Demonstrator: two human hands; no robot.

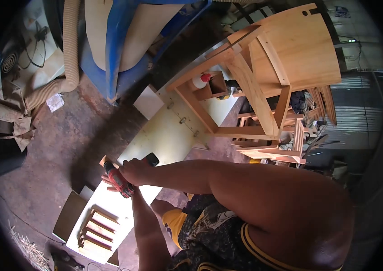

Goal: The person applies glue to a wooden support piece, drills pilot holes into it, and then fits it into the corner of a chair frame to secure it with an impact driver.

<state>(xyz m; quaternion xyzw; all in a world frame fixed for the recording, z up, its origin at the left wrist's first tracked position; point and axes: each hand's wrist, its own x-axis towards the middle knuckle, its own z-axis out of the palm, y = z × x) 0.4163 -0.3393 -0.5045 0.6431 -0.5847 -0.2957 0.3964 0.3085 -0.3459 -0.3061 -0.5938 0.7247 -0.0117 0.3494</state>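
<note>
My right hand (138, 171) is wrapped round the handle of a red and black cordless drill (120, 181), with its dark battery end sticking out past the hand. The drill's nose points to the upper left. Below it, my left hand (109, 181) rests at the white work board (130, 205); its visible fingers are stretched out, and the drill hides much of the palm. By the drill's nose, a small piece of wood (104, 161) shows at the board's edge. Several wooden slats (98, 230) lie side by side on the near end of the board.
A large wooden frame with a plywood panel (295, 49) stands on the far end of the bench. Inside it are a white bottle with a red cap (200, 80) and a wooden box (216, 86). A blue and white machine (119, 49) and a ribbed hose (70, 49) stand beyond.
</note>
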